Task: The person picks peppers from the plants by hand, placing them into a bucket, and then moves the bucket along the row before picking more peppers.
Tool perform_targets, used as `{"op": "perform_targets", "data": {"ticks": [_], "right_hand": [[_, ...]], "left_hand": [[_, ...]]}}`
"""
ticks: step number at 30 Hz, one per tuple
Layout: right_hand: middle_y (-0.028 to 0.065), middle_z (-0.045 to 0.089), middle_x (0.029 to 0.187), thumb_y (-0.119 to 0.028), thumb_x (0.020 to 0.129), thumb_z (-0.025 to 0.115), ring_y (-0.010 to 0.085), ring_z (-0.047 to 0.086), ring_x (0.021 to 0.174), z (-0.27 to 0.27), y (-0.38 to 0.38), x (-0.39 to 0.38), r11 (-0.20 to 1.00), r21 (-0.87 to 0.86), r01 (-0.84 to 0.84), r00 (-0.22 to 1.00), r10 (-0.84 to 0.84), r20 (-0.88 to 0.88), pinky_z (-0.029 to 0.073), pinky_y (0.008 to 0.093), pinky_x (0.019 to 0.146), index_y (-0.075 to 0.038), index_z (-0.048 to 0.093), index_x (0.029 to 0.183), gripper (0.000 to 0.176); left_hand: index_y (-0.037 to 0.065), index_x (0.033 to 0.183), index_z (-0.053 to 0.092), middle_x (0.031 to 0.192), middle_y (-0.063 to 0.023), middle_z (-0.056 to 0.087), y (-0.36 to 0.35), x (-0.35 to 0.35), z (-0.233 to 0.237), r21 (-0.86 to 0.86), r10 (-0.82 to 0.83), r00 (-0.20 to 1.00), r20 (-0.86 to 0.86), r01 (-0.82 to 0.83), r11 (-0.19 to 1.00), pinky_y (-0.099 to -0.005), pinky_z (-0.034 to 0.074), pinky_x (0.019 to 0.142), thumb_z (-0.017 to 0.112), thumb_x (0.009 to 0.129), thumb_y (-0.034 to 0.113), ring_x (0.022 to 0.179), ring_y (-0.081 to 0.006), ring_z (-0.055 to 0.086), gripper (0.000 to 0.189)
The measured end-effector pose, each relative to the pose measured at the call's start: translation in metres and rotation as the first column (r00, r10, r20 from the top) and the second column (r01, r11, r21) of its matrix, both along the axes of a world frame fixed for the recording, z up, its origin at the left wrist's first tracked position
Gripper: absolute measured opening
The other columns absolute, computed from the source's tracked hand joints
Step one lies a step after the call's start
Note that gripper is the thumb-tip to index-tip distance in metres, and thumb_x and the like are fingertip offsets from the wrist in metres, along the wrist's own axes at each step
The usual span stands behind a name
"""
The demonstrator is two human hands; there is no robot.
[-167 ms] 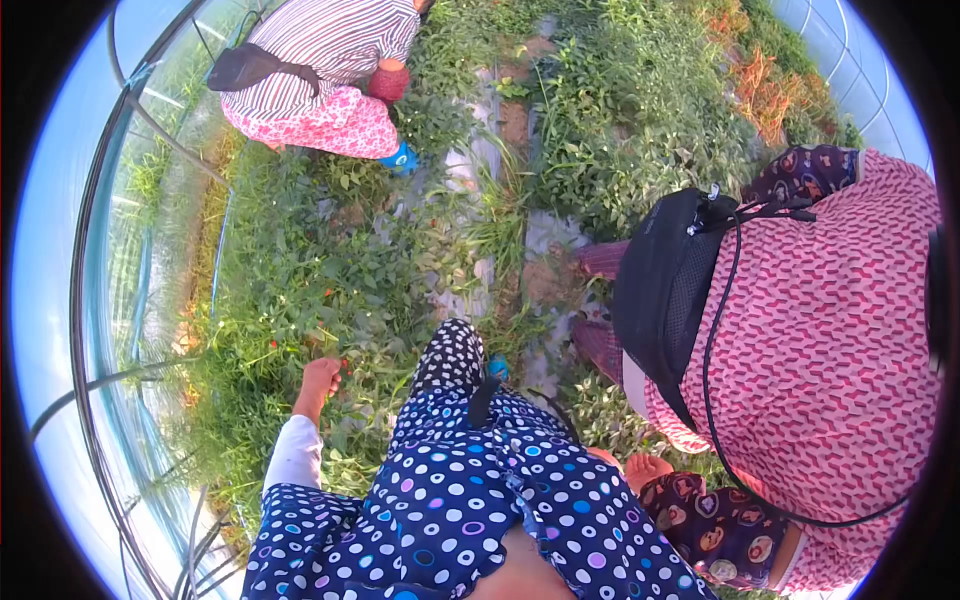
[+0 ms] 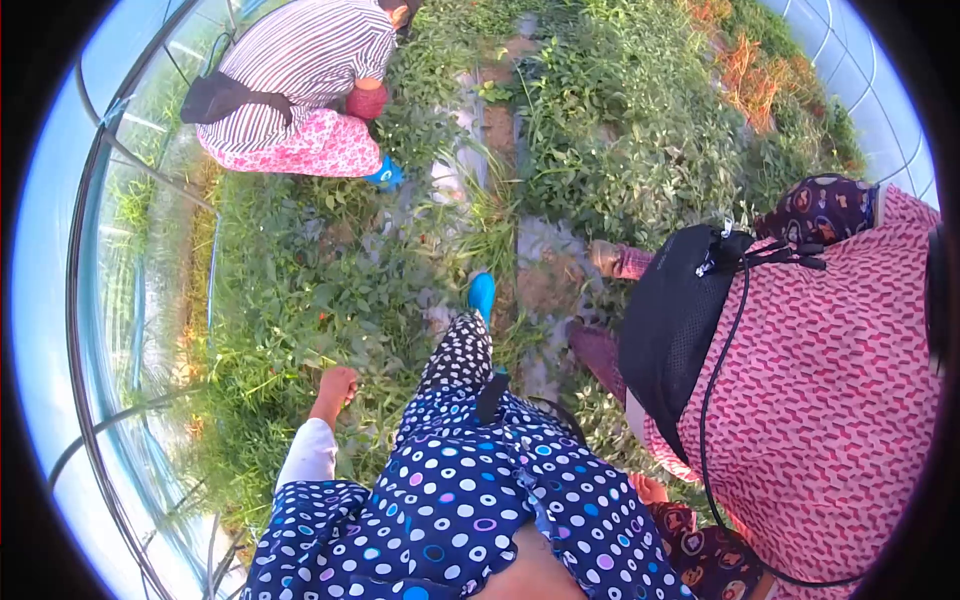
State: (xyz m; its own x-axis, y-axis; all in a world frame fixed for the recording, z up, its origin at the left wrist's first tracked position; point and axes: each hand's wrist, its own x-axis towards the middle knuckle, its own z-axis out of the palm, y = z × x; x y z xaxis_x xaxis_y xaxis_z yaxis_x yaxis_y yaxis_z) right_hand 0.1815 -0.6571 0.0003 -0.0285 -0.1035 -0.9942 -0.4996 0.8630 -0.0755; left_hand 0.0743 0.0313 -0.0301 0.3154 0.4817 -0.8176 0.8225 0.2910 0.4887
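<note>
My left hand (image 2: 337, 387) hangs low over the green plants (image 2: 275, 375) on the left side of the row. Its fingers are curled into a fist, and a small reddish bit shows at its edge, too small to name. A white under-sleeve (image 2: 308, 452) covers my forearm below a dotted navy sleeve. I do not see my right hand; my body and the neighbouring person cover that side. My blue shoe (image 2: 482, 293) is on the strip between the plants.
A person in a pink patterned top (image 2: 815, 380) with a black waist bag (image 2: 670, 325) stands close on my right. Ahead on the left another person in a striped shirt (image 2: 305, 50) crouches among plants. Plastic tunnel walls with hoops (image 2: 78, 250) curve along the left.
My blue shoe has come forward into clearer view. My left hand has shifted slightly right and down in the picture, still closed. The person on my right appears slightly lower.
</note>
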Motion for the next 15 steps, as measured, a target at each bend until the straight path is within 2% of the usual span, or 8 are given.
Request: {"op": "perform_targets", "data": {"ticks": [1, 3, 5, 7, 11, 14, 15], "right_hand": [[0.0050, 0.058, 0.099, -0.018, 0.088, 0.046, 0.0212, 0.056, 0.094, 0.016, -0.013, 0.006, 0.998, -0.058, -0.017, 1.000, 0.017, -0.006, 0.046, 0.0401, 0.082, -0.005, 0.051, 0.100, 0.018], [0.0054, 0.059, 0.099, -0.017, 0.087, 0.046, 0.0215, 0.056, 0.094, 0.001, 0.018, 0.034, 0.997, -0.055, -0.050, 0.999, 0.050, 0.000, 0.046, 0.0402, 0.082, -0.005, 0.051, 0.100, 0.019], [0.0058, 0.059, 0.099, -0.017, 0.087, 0.046, 0.0219, 0.056, 0.094, -0.019, 0.053, 0.074, 0.995, -0.056, -0.087, 0.996, 0.088, 0.019, 0.046, 0.0402, 0.082, -0.005, 0.051, 0.100, 0.019], [0.0061, 0.059, 0.099, -0.017, 0.086, 0.046, 0.0222, 0.056, 0.094, -0.033, 0.081, 0.122, 0.990, -0.076, -0.123, 0.991, 0.127, 0.048, 0.046, 0.0403, 0.082, -0.005, 0.051, 0.100, 0.019], [0.0069, 0.059, 0.099, -0.017, 0.086, 0.047, 0.0229, 0.056, 0.094, -0.040, 0.134, 0.190, 0.974, -0.128, -0.185, 0.981, 0.191, 0.042, 0.046, 0.0405, 0.081, -0.004, 0.051, 0.100, 0.019], [0.0074, 0.059, 0.098, -0.017, 0.085, 0.047, 0.0234, 0.056, 0.093, -0.060, 0.180, 0.241, 0.966, -0.148, -0.214, 0.971, 0.226, 0.071, 0.046, 0.0406, 0.081, -0.004, 0.052, 0.099, 0.020], [0.0076, 0.059, 0.098, -0.017, 0.085, 0.047, 0.0236, 0.057, 0.093, -0.064, 0.195, 0.247, 0.963, -0.152, -0.225, 0.970, 0.236, 0.064, 0.046, 0.0407, 0.081, -0.004, 0.052, 0.099, 0.020]], "left_hand": [[0.006, 0.068, 0.054, 0.057, -0.0057, 0.053, -0.026, 0.010, -0.013, -0.026, 0.009, 1.000, 0.013, -0.008, 1.000, -0.0289, 0.033, 0.035, 0.054, 0.079, 0.016, 0.040, -0.0141, 0.045, 0.015], [0.005, 0.068, 0.054, 0.057, -0.0067, 0.053, -0.013, 0.025, -0.026, -0.091, -0.070, 0.998, -0.004, 0.070, 0.993, -0.0295, 0.034, 0.035, 0.055, 0.078, 0.017, 0.041, -0.0156, 0.046, 0.016], [0.004, 0.068, 0.053, 0.057, -0.0079, 0.054, 0.002, 0.042, -0.038, -0.112, -0.018, 0.998, -0.053, 0.012, 0.994, -0.0302, 0.034, 0.035, 0.055, 0.078, 0.017, 0.041, -0.0171, 0.046, 0.016], [0.004, 0.068, 0.054, 0.058, -0.0086, 0.054, 0.020, 0.061, -0.065, -0.139, -0.019, 0.976, -0.217, -0.011, 0.990, -0.0303, 0.034, 0.036, 0.054, 0.079, 0.017, 0.041, -0.0175, 0.046, 0.017], [0.004, 0.068, 0.054, 0.059, -0.0097, 0.055, 0.055, 0.108, -0.072, -0.144, 0.029, 0.976, -0.215, -0.061, 0.988, -0.0314, 0.034, 0.036, 0.054, 0.079, 0.015, 0.042, -0.0177, 0.046, 0.016], [0.005, 0.065, 0.054, 0.055, -0.0084, 0.053, 0.102, 0.187, -0.087, -0.127, -0.076, 0.959, -0.273, 0.042, 0.991, -0.0333, 0.034, 0.036, 0.052, 0.080, 0.018, 0.041, -0.0182, 0.047, 0.020], [0.006, 0.064, 0.056, 0.054, -0.0070, 0.054, 0.118, 0.217, -0.095, -0.106, -0.279, 0.908, -0.313, 0.258, 0.960, -0.0348, 0.037, 0.038, 0.050, 0.080, 0.019, 0.043, -0.0186, 0.050, 0.022]]}}
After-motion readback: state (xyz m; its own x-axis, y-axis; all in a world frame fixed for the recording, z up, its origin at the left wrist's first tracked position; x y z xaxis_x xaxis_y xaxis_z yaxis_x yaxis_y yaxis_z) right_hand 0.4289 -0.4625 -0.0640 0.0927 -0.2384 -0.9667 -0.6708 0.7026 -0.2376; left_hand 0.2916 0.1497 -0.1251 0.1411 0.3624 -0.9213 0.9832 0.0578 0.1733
